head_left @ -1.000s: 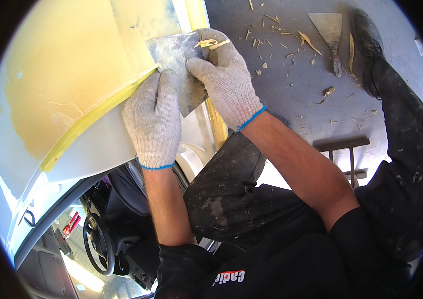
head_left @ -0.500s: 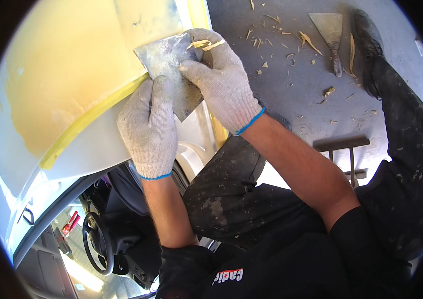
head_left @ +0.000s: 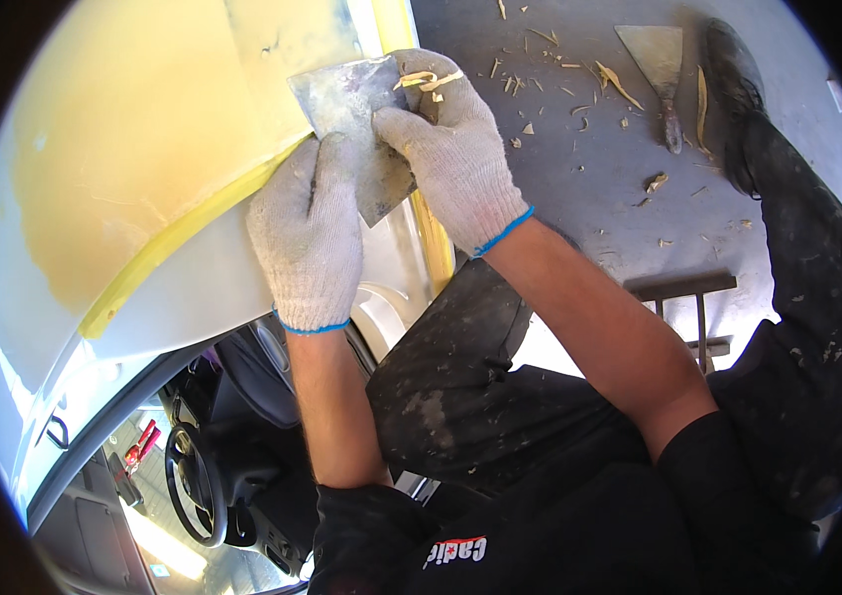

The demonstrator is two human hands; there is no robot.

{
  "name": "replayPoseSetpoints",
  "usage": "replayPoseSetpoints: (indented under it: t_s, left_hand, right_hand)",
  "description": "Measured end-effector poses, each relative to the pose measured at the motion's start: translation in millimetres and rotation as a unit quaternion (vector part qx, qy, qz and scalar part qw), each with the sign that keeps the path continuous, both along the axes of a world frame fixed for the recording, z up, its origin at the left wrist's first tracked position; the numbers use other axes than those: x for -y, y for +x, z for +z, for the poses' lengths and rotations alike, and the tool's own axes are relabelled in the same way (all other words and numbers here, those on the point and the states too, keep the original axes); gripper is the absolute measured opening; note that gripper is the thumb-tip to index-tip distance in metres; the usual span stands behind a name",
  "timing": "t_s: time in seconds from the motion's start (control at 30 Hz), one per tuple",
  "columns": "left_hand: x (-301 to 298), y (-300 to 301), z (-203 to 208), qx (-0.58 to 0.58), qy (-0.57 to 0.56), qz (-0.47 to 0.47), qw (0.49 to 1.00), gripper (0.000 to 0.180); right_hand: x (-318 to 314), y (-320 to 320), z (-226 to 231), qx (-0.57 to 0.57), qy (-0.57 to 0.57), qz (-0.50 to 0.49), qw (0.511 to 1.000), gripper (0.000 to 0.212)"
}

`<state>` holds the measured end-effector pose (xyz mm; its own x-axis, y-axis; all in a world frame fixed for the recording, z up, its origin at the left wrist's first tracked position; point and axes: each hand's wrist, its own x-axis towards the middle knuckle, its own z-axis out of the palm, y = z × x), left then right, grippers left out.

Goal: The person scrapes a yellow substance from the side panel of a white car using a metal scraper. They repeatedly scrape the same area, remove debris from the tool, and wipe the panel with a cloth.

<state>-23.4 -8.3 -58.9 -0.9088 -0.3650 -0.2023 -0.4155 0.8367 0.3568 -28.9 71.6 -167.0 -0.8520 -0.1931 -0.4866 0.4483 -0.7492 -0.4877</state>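
Both my hands wear whitish knitted gloves with blue cuffs. Between them is a thin, stained metal spreader plate, roughly square and tilted. My left hand grips its lower left side, thumb against the face. My right hand pinches its right side, fingers behind and thumb in front. A curled yellowish shaving clings by the right fingers. The plate lies over the edge of a car panel coated with yellowish filler. A strip of yellow tape follows the panel's curved lower edge.
On the grey floor to the right lie several yellowish shavings and a wide-bladed scraper, near my shoe. A dark metal stand is beside my leg. The car's interior, with its steering wheel, shows at lower left.
Both hands have shifted slightly right and a little up, carrying the spreader plate with them. The shaving has moved along with the right hand.
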Motion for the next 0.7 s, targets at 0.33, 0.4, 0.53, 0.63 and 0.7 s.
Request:
replayPoseSetpoints:
  t_s: [0.33,0.4,0.53,0.63,0.7]
  left_hand:
    - [1,2,6,0.005,0.006,0.008,1.0,0.03]
    - [1,2,6,0.003,-0.002,-0.003,1.0,0.03]
    - [0,4,10,-0.008,0.014,0.01,1.0,0.03]
    - [0,4,13,-0.01,0.011,0.009,1.0,0.03]
    - [-3,3,14,-0.005,-0.006,0.01,1.0,0.029]
  right_hand:
    - [-11,-2,15,-0.007,0.042,0.047,0.998,0.047]
    - [-11,-2,15,-0.006,0.04,0.05,0.998,0.047]
    - [-10,-2,18,-0.013,0.025,0.047,0.998,0.045]
    - [-9,-1,18,-0.016,0.021,0.048,0.999,0.044]
    - [-8,-1,15,-0.015,0.013,0.037,0.999,0.042]
